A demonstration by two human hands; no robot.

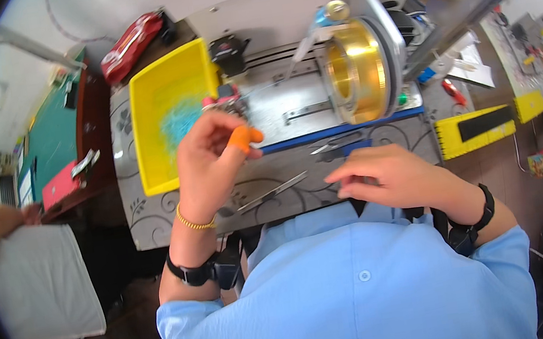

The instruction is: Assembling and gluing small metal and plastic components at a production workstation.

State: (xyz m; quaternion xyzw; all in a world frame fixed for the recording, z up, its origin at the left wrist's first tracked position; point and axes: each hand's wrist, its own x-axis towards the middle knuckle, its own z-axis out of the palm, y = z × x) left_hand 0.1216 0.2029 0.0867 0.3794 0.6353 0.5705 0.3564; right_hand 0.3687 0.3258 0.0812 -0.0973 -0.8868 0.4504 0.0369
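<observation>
My left hand (206,161) is held above the table, in front of a small red and metal fixture (225,99) on the machine. Its fingers curl in toward the thumb, which wears an orange finger cot (240,139); anything pinched there is too small to make out. My right hand (383,173) hovers near the table's front edge, fingers loosely stretched to the left, holding nothing visible. A slim metal tool like tweezers (273,191) lies between my hands. Another pointed metal tool (336,143) rests beside the machine's blue front edge.
Left of the machine, a yellow tray (152,148) holds a tangle of fine light-blue strands (181,120). A large gold spool (361,74) stands upright at the machine's right. Behind the tray lies a red pouch (131,48). Another person (36,272) is at the far left.
</observation>
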